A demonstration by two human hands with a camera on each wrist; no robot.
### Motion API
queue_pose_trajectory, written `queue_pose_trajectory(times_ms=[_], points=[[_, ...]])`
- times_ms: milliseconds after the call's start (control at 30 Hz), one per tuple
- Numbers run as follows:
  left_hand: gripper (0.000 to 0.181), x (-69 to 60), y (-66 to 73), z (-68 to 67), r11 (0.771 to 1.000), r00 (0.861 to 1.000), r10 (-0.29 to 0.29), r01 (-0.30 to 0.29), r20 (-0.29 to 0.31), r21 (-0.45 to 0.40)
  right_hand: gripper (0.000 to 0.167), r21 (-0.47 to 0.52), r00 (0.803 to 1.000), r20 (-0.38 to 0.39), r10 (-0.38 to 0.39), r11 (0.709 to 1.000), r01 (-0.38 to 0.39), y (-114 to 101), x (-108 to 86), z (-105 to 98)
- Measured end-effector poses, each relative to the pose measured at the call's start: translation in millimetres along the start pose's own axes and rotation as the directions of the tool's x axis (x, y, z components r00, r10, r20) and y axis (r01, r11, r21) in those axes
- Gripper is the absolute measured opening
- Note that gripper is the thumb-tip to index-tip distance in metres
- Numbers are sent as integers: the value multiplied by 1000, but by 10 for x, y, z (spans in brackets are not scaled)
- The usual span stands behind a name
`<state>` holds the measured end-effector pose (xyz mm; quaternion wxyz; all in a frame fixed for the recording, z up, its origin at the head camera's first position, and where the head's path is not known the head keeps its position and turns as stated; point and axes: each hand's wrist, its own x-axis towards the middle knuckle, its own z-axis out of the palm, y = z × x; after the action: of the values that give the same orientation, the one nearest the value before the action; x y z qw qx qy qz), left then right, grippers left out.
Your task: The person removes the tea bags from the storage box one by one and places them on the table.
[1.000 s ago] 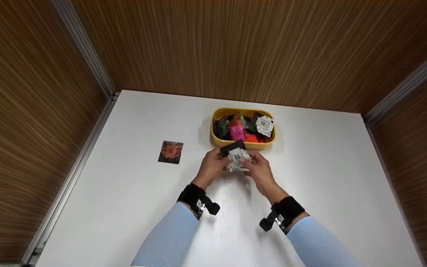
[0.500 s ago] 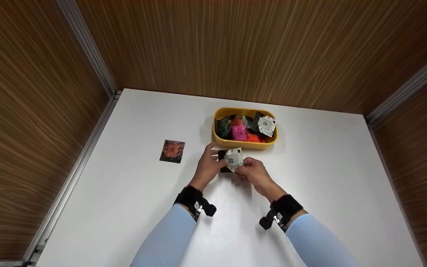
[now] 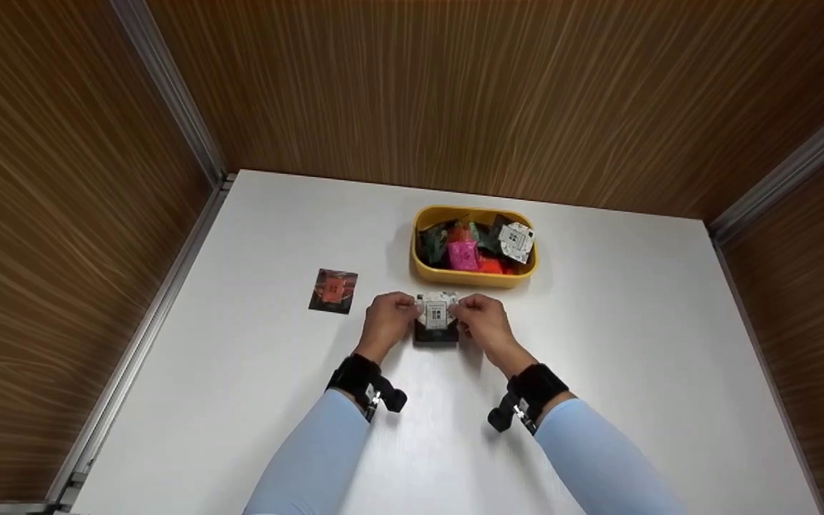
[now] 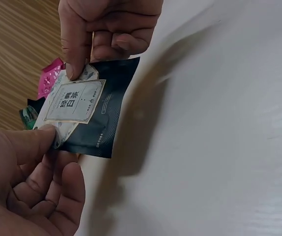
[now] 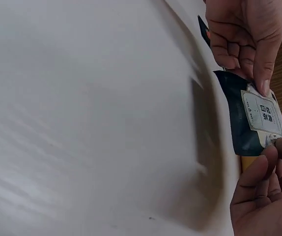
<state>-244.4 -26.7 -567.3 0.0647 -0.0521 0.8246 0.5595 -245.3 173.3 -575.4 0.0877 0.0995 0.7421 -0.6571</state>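
A small tea sachet (image 3: 436,317), white with a framed label at one end and dark green at the other, is held just above the white table. My left hand (image 3: 388,321) pinches its left edge between thumb and fingers. On the opposite edge, my right hand (image 3: 485,322) has the same kind of pinch. Both wrist views show thumbs on the printed face of the sachet (image 4: 77,108), with the fingers curled underneath. Its shadow falls on the table below, so it is lifted clear.
Behind the hands stands a yellow tub (image 3: 471,279) holding several sachets, among them a pink one (image 3: 463,255) and a white-and-black one (image 3: 516,241). A red-and-black sachet (image 3: 333,290) lies flat to the left. Wood-grain panels (image 3: 412,93) enclose the table (image 3: 240,386).
The sachet has been turned so its label faces upright and its dark end points toward me. Both hands moved slightly left and nearer, now at opposite edges. The tub and red-and-black sachet stayed put.
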Motion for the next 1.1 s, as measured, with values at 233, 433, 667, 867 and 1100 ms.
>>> queue_pose_trajectory(times_ms=[233, 433, 667, 867, 1100], points=[[20, 13, 0, -87, 997, 1000, -10, 11, 6, -80, 12, -41, 1000, 7, -1, 999, 2, 22, -27, 106], [27, 30, -4, -140, 996, 998, -56, 58, 19, -65, 10, -6, 1000, -30, 5, 1000, -5, 22, -18, 170], [15, 138, -50, -283, 998, 995, 1, 6, -102, 70, 8, -5, 1000, -7, 28, 1000, -28, 42, -31, 198], [14, 280, -134, -427, 961, 973, 46, 20, -228, 276, 8, -4, 999, -7, 47, 999, -47, 73, -63, 149], [7, 383, -243, -497, 879, 938, 190, -31, -290, 477, 8, -15, 999, 2, 49, 999, -49, 98, -78, 82]])
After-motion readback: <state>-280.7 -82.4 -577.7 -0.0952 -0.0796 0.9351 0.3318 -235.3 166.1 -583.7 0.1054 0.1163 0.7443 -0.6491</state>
